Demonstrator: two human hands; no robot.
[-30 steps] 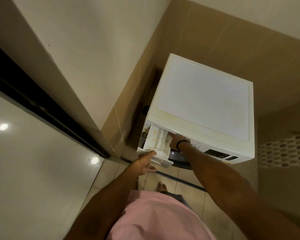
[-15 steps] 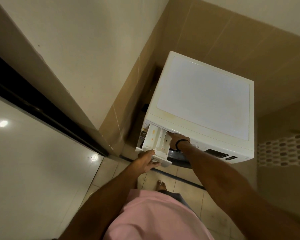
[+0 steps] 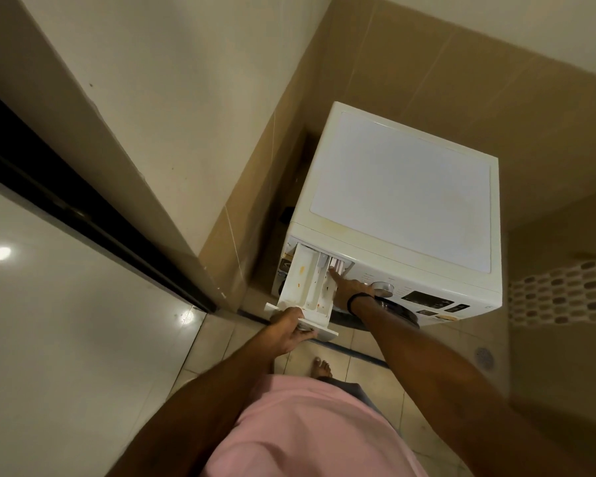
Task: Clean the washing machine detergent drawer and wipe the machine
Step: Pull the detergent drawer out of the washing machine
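While the left hand (image 3: 295, 327) grips the pulled-out detergent drawer (image 3: 303, 280) and the right hand (image 3: 350, 290) presses a straight finger inside, scrubbing it and wiping the washing machine (image 3: 399, 187) seemingly lie ahead.

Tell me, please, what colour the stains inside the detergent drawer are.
Orange stains, seen in head view.

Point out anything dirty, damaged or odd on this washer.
The drawer, pulled far out, has orange specks in its left compartment, and the washer top shows a yellowish stain along its front edge. No damage is visible.
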